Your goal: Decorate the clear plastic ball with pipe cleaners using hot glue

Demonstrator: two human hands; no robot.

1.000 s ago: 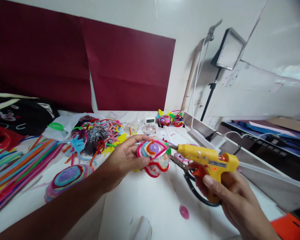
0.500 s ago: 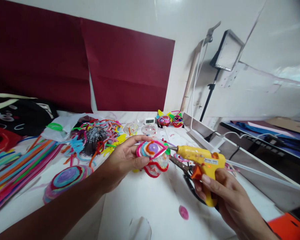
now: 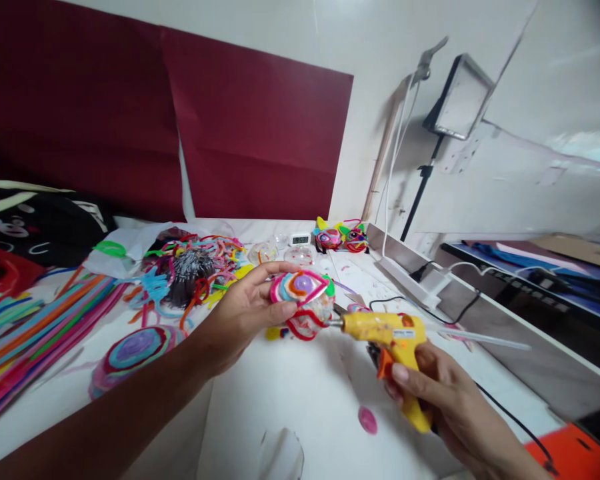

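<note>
My left hand (image 3: 245, 310) is closed around a small clear ball wrapped in coloured pipe-cleaner spirals (image 3: 303, 303), held a little above the white table (image 3: 290, 387). My right hand (image 3: 437, 403) grips a yellow hot glue gun (image 3: 387, 337) by its handle. The gun's nozzle points left and touches the lower right side of the pipe-cleaner ball. A clear glue stick sticks out of the back of the gun to the right.
Straight pipe cleaners (image 3: 35, 320) lie in a bundle at the left, beside a flat spiral disc (image 3: 133, 350) and a tangled pile (image 3: 195, 267). Black-handled scissors sit under the glue gun. A finished craft piece (image 3: 341, 238), a small clock (image 3: 299, 239) and a power strip (image 3: 405, 277) lie farther back.
My right hand has lowered the glue gun and moved it left, so its nozzle now meets the ball's lower side. My left hand has lifted the ball slightly.
</note>
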